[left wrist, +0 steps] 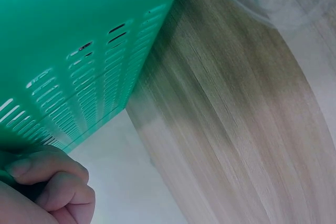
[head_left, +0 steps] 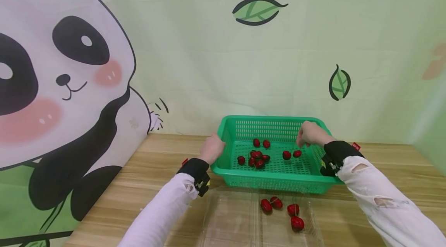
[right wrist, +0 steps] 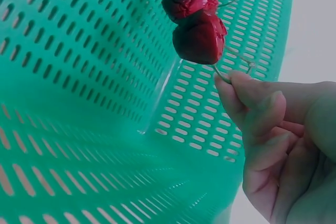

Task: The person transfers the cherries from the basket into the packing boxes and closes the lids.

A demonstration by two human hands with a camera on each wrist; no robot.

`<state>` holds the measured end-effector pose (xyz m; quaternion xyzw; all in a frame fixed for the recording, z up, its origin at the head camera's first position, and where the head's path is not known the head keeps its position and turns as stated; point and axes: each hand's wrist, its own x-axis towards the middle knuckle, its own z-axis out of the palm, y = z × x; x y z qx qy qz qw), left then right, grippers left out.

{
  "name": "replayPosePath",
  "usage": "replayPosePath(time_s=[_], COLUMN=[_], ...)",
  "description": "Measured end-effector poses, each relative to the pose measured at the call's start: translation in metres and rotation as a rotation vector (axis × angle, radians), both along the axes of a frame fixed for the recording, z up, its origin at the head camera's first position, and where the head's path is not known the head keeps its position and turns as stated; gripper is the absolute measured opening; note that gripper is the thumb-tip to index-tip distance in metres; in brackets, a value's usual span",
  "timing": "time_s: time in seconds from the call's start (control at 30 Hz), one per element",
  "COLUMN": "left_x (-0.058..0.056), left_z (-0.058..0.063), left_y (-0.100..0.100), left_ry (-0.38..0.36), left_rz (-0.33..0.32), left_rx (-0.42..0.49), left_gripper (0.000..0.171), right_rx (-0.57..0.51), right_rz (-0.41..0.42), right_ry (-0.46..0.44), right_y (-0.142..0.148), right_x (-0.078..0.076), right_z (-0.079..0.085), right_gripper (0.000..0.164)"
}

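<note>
A green perforated plastic basket [head_left: 271,175] stands on the table with several dark red cherries [head_left: 258,155] spread over its floor. At its left end, my left hand [head_left: 212,149] grips the rim, fingers curled over it; in the left wrist view that hand [left wrist: 52,187] shows at the lower corner. My right hand [head_left: 311,134] is over the basket's right side. Thumb and forefinger pinch the thin green stem [right wrist: 223,76] of a wrinkled cherry [right wrist: 199,40]. Behind that cherry, another red cherry [right wrist: 189,1] overlaps it in the right wrist view.
In front of the basket lies an opened clear plastic clamshell box [head_left: 231,218]. Several cherries [head_left: 297,223] lie in its right half. Behind the wooden table [head_left: 167,154] hangs a pale green cloth [head_left: 188,45] printed with a panda and leaves.
</note>
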<state>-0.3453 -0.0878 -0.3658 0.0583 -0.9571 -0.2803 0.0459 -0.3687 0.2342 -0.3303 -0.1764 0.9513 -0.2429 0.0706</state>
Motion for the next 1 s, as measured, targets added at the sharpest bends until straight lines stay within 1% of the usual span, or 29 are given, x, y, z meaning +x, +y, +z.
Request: replayPosePath(time_s=[0.1, 0.2, 0.33, 0.4, 0.67, 1.0], left_x=[0.001, 0.001, 0.001, 0.001, 0.000, 0.000], left_z=[0.000, 0.000, -0.001, -0.001, -0.001, -0.002], left_y=[0.000, 0.000, -0.002, -0.002, -0.002, -0.001], left_ry=[-0.004, 0.002, 0.018, 0.022, 0.025, 0.014], left_rz=[0.001, -0.005, -0.016, -0.019, -0.011, -0.003], left_rx=[-0.005, -0.006, 0.002, 0.007, 0.001, 0.007], left_gripper=[0.035, 0.036, 0.035, 0.035, 0.035, 0.037], right_rx=[-0.016, -0.007, -0.002, -0.017, -0.042, -0.053], right_rz=[-0.004, -0.005, 0.001, 0.005, 0.000, -0.002], right_ry=[0.023, 0.041, 0.064, 0.075, 0.084, 0.097], right_y=[0.000, 0.000, -0.003, -0.004, -0.007, -0.010], right_x=[-0.001, -0.002, 0.001, 0.003, 0.004, 0.007], right_z=[0.002, 0.005, 0.013, 0.016, 0.027, 0.034], right_gripper=[0.012, 0.011, 0.012, 0.013, 0.012, 0.014])
